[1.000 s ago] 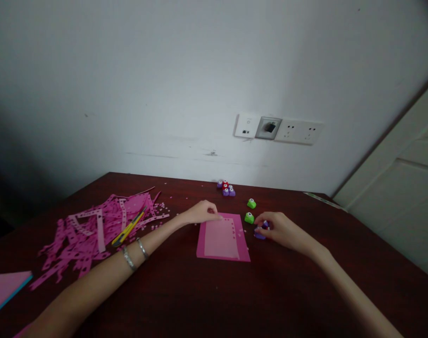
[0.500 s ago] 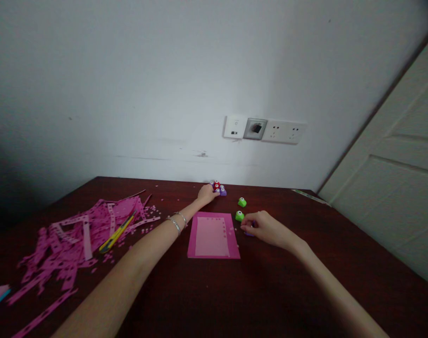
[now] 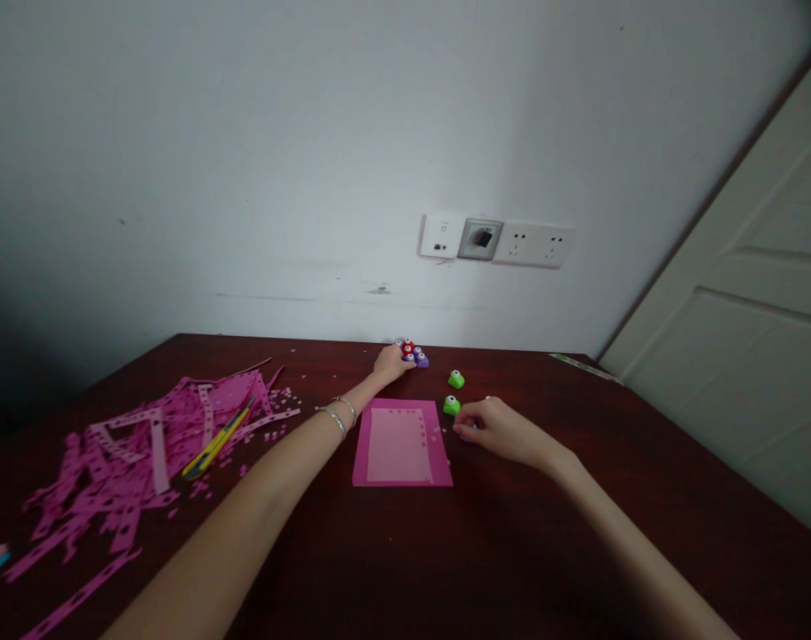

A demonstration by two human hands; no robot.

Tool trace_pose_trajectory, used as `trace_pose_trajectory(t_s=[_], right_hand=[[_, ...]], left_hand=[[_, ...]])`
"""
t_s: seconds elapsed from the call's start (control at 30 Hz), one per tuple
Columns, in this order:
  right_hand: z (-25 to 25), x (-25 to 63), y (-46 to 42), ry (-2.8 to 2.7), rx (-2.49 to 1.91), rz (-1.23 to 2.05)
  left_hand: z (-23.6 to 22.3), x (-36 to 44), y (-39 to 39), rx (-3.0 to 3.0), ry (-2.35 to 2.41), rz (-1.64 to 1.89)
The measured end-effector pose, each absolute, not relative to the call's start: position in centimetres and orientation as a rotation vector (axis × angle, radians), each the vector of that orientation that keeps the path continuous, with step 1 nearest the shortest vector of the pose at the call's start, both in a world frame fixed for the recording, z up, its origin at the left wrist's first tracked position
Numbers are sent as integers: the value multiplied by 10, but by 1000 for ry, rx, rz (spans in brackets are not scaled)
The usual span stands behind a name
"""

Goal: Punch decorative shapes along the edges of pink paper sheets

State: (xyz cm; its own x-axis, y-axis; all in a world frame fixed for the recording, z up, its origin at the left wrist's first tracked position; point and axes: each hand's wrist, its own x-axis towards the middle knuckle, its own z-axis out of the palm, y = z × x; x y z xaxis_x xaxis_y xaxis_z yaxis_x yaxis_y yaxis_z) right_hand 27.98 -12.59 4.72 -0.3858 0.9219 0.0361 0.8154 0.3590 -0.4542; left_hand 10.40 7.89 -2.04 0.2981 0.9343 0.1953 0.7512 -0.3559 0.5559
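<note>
At the back of the table, my left hand (image 3: 392,361) curls round the left side of a cluster of small craft paper punches (image 3: 419,357), purple and red with white buttons. Its thumb presses against a purple one; the other fingertips are partly hidden. My right hand (image 3: 489,427) is closed over a purple paper punch (image 3: 470,436) on the table, most of it covered by the fingers. Just left of that hand sits a green paper punch (image 3: 452,405), with another green punch (image 3: 456,380) behind it. Between my forearms lies a pale pink sheet (image 3: 398,453) with small punched shapes along its top and right edges, on a darker pink sheet (image 3: 361,467).
On the left is a heap of pink punched paper strips (image 3: 158,444) with a yellow utility knife (image 3: 217,441) on top. Tiny paper cutouts (image 3: 282,404) are scattered beside it. A wall with sockets (image 3: 532,244) rises behind the table (image 3: 392,569); a narrow strip (image 3: 585,367) lies back right.
The whole view has shifted slightly. Both hands keep nearly the same places, the left at the cluster and the right over the purple paper punch.
</note>
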Motion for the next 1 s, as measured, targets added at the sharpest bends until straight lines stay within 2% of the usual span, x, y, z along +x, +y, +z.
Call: trace_pose_trajectory(t_s=[0.2,0.4,0.57,0.77,0.87,1.0], right_hand=[[47,283,-125,-2317,-1543,559],[51,282,-127,-2228,-1469,638],[55,272,-130,-2117,-1385,690],[51,256,-133,-2053,-1290,698],[43,250,-133,-1980,-1280,827],[35,247,-132,-1812,-1191,1160]], left_hand=[[-11,92,73,2203,1390,729],[30,63,44,2239,877,663],[61,35,-7,2382,732,579],[59,27,-51,2475,553,396],[55,31,-58,2469,481,361],[57,35,-64,2449,405,337]])
